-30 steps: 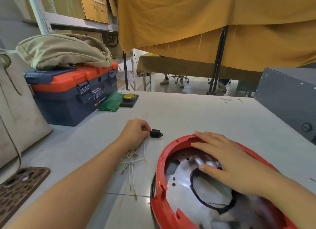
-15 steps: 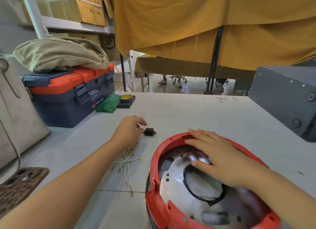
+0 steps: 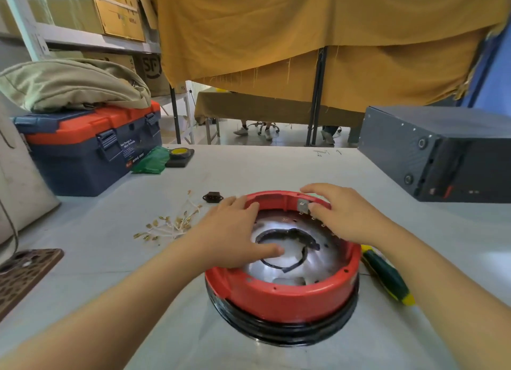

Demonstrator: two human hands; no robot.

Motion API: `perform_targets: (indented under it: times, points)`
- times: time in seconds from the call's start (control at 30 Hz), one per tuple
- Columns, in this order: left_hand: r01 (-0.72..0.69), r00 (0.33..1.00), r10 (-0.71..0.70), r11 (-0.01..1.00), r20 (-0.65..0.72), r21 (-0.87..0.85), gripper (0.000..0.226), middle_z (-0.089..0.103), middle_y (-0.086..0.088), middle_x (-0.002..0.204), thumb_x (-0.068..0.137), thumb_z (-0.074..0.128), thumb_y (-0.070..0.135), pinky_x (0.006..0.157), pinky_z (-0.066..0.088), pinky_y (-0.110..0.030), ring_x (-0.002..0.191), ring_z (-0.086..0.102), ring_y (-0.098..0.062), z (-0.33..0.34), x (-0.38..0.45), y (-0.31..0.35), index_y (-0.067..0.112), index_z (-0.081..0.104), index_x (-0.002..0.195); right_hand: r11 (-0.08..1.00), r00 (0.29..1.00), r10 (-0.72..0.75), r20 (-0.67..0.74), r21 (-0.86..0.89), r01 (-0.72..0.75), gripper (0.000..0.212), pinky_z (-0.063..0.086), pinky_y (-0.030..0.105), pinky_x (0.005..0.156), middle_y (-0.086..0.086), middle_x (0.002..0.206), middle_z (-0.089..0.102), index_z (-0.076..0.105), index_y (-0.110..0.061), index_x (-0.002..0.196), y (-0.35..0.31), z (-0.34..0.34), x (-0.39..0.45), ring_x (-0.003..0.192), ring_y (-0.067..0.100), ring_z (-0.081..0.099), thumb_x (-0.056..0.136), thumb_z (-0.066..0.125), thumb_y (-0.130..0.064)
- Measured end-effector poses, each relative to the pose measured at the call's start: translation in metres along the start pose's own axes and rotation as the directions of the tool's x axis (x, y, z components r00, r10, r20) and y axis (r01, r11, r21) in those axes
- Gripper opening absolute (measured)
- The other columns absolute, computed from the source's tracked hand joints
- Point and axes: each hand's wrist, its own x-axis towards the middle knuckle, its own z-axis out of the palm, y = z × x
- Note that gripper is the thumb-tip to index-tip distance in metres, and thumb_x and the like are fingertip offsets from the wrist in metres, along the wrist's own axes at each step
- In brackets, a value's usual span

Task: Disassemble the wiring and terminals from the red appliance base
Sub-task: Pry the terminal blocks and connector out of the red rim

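Observation:
The red appliance base point(image 3: 282, 295) sits in front of me on a black ring, its shiny metal plate and a black gasket loop showing inside. My left hand point(image 3: 235, 231) lies across its left rim, fingers fairly straight and thumb on the metal plate. At the far rim, my right hand point(image 3: 343, 217) holds the red wall, fingers over the top and thumb inside beside a small metal terminal tab point(image 3: 302, 207). Left of the base lie a loose bundle of white wires with brass terminals point(image 3: 171, 226) and a black socket point(image 3: 212, 197).
A green and yellow screwdriver point(image 3: 387, 278) lies right of the base. A blue and orange toolbox point(image 3: 91, 154) with a khaki bag on top stands at the back left. A dark metal case point(image 3: 442, 154) is at the right. A brown perforated plate point(image 3: 25, 273) is at the left edge.
My left hand has let go of the black socket, left it on the table and moved onto the base's left rim. My right hand has shifted from the plate to the far rim.

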Motion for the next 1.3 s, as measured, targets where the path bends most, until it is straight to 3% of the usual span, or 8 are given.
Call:
perform_targets:
  times: [0.23,0.3,0.43,0.57,0.73,0.8,1.03,1.3]
  points:
    - [0.113,0.99,-0.115,0.993,0.077,0.028,0.106,0.005,-0.009,0.159,0.073,0.029,0.083,0.117,0.007,-0.042,0.146,-0.001,-0.027,0.016,0.004,0.009,0.012,0.011,0.15,0.956,0.975,0.22,0.035,0.189,-0.223,0.039,0.044,0.019,0.077,-0.001,0.139,0.052,0.048,-0.023,0.137,0.026,-0.008,-0.023,0.103,0.011,0.052,0.1,0.041,-0.015]
    - [0.109,0.993,-0.11,0.994,0.04,0.033,0.102,0.008,-0.006,0.159,0.076,0.032,0.08,0.117,0.008,-0.04,0.146,0.003,-0.025,0.017,0.006,0.007,0.012,0.015,0.149,0.948,0.973,0.232,0.006,0.223,-0.228,0.042,0.049,0.018,0.07,0.0,0.139,0.053,0.044,-0.021,0.141,0.027,-0.007,-0.024,0.102,0.015,0.057,0.099,0.043,-0.012]
    - [0.093,0.995,-0.091,0.992,-0.03,0.081,0.092,0.012,-0.003,0.158,0.08,0.035,0.075,0.117,0.014,-0.041,0.144,0.01,-0.024,0.02,0.007,0.003,0.017,0.017,0.149,0.942,0.973,0.229,-0.031,0.259,-0.213,0.043,0.047,0.024,0.086,0.0,0.137,0.054,0.047,-0.016,0.139,0.027,-0.004,-0.028,0.107,0.013,0.054,0.096,0.053,-0.015]
    - [0.087,0.996,-0.088,0.987,-0.002,0.138,0.089,0.015,-0.003,0.157,0.081,0.037,0.074,0.114,0.02,-0.043,0.141,0.014,-0.029,0.018,0.01,0.004,0.022,0.015,0.15,0.918,0.972,0.234,0.01,0.327,-0.224,0.049,0.047,0.015,0.069,-0.003,0.132,0.053,0.046,-0.015,0.139,0.03,-0.001,-0.033,0.106,0.011,0.054,0.092,0.061,-0.016]
    - [0.123,0.992,-0.118,0.979,-0.043,0.162,0.074,0.031,-0.006,0.145,0.083,0.042,0.067,0.107,0.03,-0.043,0.131,0.028,-0.031,0.013,0.017,0.011,0.024,0.03,0.142,0.822,0.946,0.322,-0.027,0.505,-0.265,0.032,0.045,0.028,0.094,-0.004,0.121,0.061,0.06,-0.018,0.124,0.036,-0.003,-0.036,0.11,0.013,0.057,0.093,0.056,-0.015]
    - [0.126,0.991,-0.115,0.973,-0.066,0.191,0.075,0.029,-0.007,0.145,0.082,0.042,0.069,0.106,0.029,-0.044,0.131,0.029,-0.032,0.013,0.02,0.018,0.025,0.029,0.142,0.812,0.943,0.333,-0.003,0.508,-0.286,0.03,0.045,0.026,0.09,-0.004,0.118,0.062,0.06,-0.018,0.123,0.038,-0.003,-0.037,0.104,0.011,0.058,0.093,0.057,-0.016]
    - [-0.367,0.929,0.359,0.922,-0.086,-0.121,0.068,0.023,0.007,0.155,0.087,0.058,0.049,0.114,0.015,-0.034,0.141,0.016,-0.014,-0.005,0.056,0.051,0.036,0.027,0.145,0.815,0.94,0.337,0.048,0.484,-0.317,0.016,0.045,0.013,0.059,-0.006,0.091,0.067,0.066,-0.021,0.104,0.044,-0.006,-0.04,0.077,0.007,0.063,0.093,0.056,-0.018]
    - [-0.44,0.885,0.459,0.88,0.082,-0.176,0.052,0.043,0.014,0.139,0.088,0.061,0.042,0.101,0.026,-0.021,0.124,0.039,-0.007,-0.004,0.082,0.058,0.036,0.044,0.137,0.793,0.945,0.306,0.118,0.517,-0.322,0.011,0.055,0.03,0.07,0.004,0.085,0.072,0.068,-0.018,0.096,0.054,-0.011,-0.047,0.081,0.02,0.07,0.09,0.058,-0.016]
